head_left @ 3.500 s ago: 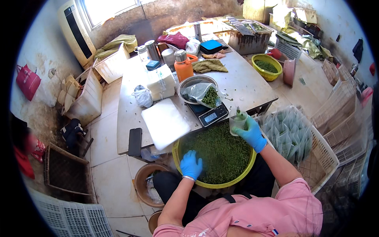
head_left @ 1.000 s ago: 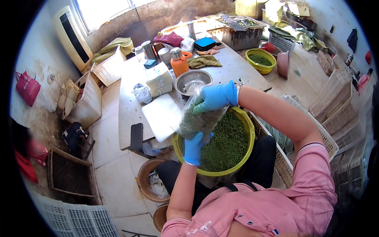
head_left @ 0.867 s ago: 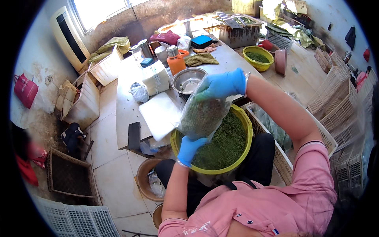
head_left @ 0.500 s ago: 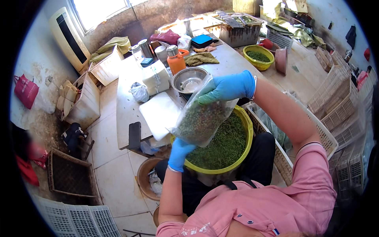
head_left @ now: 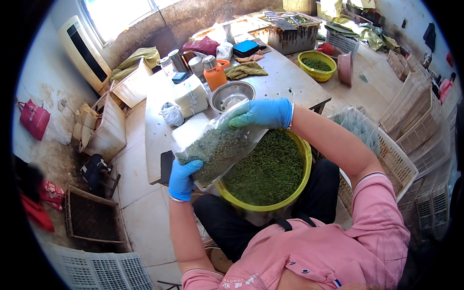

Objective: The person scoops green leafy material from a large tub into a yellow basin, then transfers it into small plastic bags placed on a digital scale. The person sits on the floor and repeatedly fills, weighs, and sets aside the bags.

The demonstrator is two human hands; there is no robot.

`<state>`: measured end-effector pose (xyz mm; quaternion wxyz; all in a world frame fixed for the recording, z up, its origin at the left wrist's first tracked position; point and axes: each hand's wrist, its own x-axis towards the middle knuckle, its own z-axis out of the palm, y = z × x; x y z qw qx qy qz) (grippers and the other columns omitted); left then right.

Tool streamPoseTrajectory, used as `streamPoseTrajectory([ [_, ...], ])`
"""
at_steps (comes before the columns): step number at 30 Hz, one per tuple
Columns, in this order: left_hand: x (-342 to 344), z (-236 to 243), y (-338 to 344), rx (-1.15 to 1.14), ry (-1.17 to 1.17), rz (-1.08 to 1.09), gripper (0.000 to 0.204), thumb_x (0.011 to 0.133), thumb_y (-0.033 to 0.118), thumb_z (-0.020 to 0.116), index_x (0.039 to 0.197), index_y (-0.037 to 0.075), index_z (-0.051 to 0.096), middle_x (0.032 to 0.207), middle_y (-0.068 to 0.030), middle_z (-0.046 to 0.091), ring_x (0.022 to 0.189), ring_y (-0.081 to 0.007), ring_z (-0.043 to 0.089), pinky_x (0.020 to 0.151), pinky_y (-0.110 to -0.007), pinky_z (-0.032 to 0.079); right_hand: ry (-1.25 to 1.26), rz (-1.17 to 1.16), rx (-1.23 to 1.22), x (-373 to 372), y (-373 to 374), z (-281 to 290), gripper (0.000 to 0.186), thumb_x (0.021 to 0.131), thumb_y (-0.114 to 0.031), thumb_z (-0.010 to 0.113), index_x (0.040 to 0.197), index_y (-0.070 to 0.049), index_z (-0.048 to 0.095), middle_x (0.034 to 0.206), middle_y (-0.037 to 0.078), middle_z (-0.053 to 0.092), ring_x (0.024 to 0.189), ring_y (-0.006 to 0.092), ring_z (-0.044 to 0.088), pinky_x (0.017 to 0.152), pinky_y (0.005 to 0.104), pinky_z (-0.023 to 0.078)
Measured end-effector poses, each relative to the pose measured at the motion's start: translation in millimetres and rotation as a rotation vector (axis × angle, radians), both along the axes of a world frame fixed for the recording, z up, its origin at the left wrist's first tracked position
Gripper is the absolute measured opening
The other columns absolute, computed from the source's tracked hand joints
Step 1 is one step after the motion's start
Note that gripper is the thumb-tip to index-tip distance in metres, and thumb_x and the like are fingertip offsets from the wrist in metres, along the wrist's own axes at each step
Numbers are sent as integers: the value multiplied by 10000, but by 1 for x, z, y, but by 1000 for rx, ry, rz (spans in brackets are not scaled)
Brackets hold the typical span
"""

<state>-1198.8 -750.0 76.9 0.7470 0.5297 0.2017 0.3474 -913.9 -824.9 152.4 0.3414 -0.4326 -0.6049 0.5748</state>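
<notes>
My left hand (head_left: 181, 180), in a blue glove, grips the lower left end of a clear plastic bag (head_left: 212, 152) filled with small green, peppercorn-like pieces. The upper right end is gripped by my gloved right hand (head_left: 263, 113). The bag slants over a yellow tub (head_left: 305, 180) holding a mass of the same green pieces, between my legs. Behind the bag, a steel bowl (head_left: 218, 92) sits near the table edge, beside a stack of white plastic sheets (head_left: 189, 126), partly hidden by the bag.
The white table (head_left: 285, 87) carries an orange bottle (head_left: 214, 77), flasks and cloths. At my right are a crate (head_left: 401, 179) of filled bags and stacked crates (head_left: 415, 130). A brown basket (head_left: 94, 222) and white crates (head_left: 92, 266) lie left. A smaller yellow basin (head_left: 314, 72) stands behind.
Earlier my right hand held a clear cup and the bag lay in the bowl. Both hands now hold the bag; over the last second it has swung leftward and flattened, my left hand moving left.
</notes>
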Motion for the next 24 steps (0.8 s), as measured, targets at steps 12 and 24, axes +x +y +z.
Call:
streamPoseTrajectory([
  [12,-13,85,0,122,284,4,356,715,85,724,1048,-13,642,940,-69,666,824,-160,621,779,-315,491,491,23,14,-13,-2,-21,366,950,-190,501,1244,25,540,1276,115,546,1148,202,538,1020,352,407],
  [24,-12,109,1,196,402,-27,401,717,80,712,1090,-41,630,974,-93,670,848,-173,635,804,-326,497,553,-6,-52,-19,-4,-25,414,954,-175,481,1320,17,454,1275,140,539,1160,225,535,1002,388,432],
])
